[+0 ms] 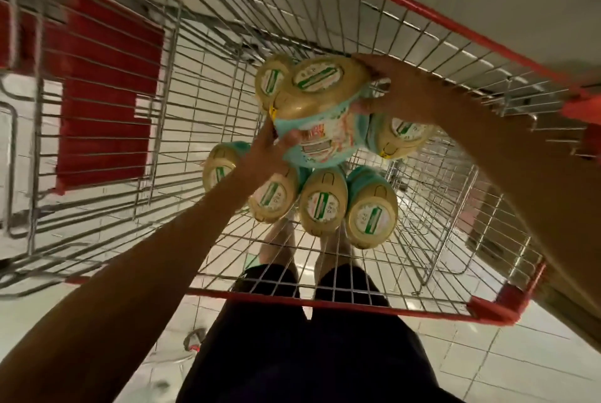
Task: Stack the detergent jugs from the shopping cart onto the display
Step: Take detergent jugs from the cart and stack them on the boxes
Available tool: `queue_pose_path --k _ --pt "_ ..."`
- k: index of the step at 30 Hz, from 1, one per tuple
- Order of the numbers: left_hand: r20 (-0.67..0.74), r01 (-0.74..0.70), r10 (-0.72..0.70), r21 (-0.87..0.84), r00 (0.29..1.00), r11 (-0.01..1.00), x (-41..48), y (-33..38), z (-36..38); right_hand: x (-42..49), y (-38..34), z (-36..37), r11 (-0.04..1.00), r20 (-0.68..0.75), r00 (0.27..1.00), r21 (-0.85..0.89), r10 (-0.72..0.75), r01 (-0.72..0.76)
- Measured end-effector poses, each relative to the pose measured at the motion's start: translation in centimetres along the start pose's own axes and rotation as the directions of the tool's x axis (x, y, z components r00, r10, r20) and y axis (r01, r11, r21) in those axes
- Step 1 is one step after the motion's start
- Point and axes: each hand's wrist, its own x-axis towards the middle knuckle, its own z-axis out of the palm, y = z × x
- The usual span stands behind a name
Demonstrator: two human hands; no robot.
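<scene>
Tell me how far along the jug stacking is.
Done: unclear, since the display is out of view. In hand: the left hand and right hand grip one tilted jug inside the cart. Left: six other jugs stand in the cart.

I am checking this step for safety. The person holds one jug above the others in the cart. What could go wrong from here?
The lifted jug is tilted, and the left hand grips only its lower edge while the right hand holds its far side; it might slip. It hangs over the standing jugs, so a drop could topple them. The cart's red rim is near the right arm; the jug may catch there.
</scene>
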Motion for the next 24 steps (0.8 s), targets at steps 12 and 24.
queue_pose_path --k 12,24 --pt "0.078 0.138 -0.13 -0.108 0.988 0.984 -10.3 10.1 0.3 -14.0 -9.4 12.1 0.63 -0.568 0.708 0.744 0.42 0.223" --pt "0.289 0.079 -0.125 0.166 0.949 0.983 -16.4 14.1 7.5 -27.4 -10.9 15.1 0.464 -0.578 0.555 0.815 0.598 0.349"
